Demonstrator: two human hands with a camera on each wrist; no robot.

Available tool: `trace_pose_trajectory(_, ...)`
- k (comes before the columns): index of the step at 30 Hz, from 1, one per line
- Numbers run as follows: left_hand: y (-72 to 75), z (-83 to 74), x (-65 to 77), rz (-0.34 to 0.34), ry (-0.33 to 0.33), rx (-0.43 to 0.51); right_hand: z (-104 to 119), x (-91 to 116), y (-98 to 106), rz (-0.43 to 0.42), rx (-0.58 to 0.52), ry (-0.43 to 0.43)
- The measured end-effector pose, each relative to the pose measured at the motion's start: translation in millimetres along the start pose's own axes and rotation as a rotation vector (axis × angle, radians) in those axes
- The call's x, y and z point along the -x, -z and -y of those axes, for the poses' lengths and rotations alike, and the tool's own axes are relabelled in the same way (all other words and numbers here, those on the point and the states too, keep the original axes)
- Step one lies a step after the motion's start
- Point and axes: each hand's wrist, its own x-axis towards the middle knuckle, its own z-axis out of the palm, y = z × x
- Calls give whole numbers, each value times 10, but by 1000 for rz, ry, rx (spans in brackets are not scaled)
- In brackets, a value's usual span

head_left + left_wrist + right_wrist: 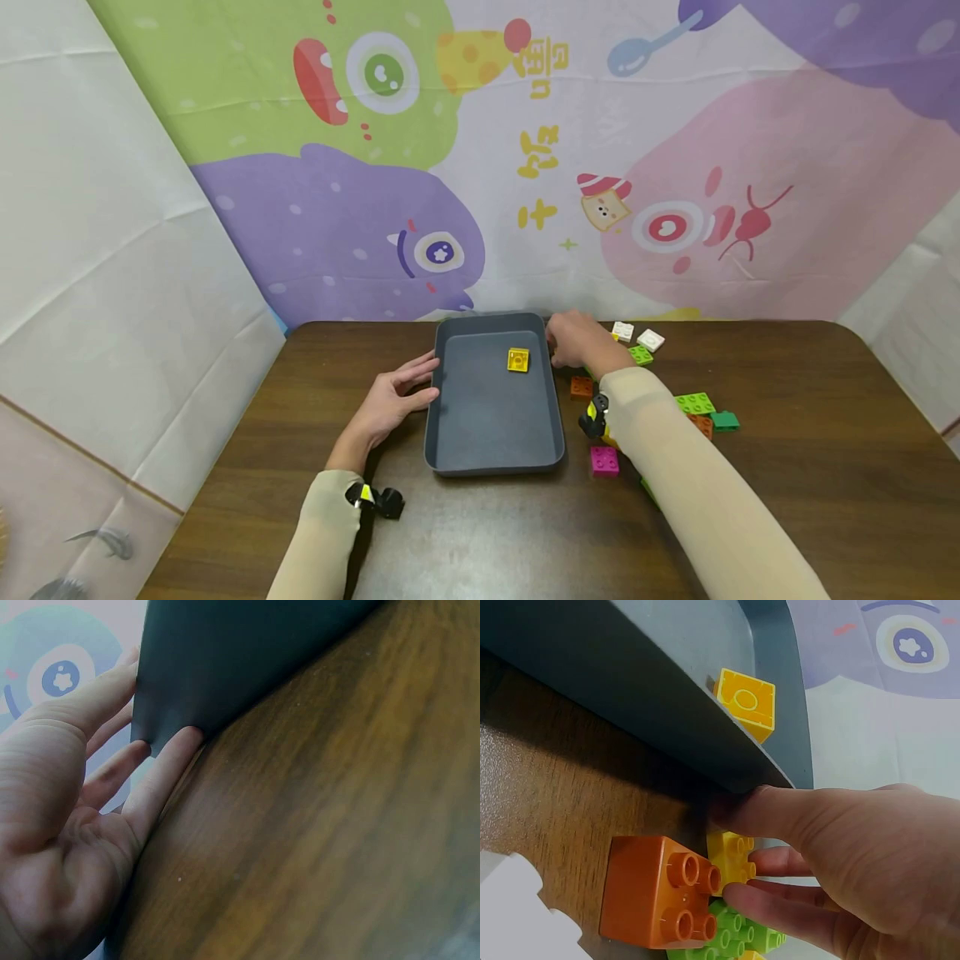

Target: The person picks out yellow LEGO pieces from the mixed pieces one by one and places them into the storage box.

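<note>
Brown tabletop (480, 537) meets cartoon backdrop (540, 267), left hand (388, 400) wide against tray (495, 425), right hand (579, 339) pinching yellow brick (726, 853).

We've a lane across the near table (465, 542)! Right of the tray (495, 464), bricks (604, 461) and the right sleeve (693, 475) crowd us; on its left, the left hand (387, 403) blocks; far side, cloth (558, 279) walls us off.

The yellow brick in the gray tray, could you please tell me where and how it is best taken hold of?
Probably pinch two opposite side walls from above: the yellow brick lies underside up with flat sides exposed, and the gray tray has raised walls that could hinder reaching sideways.
</note>
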Motion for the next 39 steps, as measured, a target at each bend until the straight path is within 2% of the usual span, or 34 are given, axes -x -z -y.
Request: trace_pose_trajectory(39, 2, -3, 2, 1, -7, -11, -20, 20, -47, 4, -30, 5)
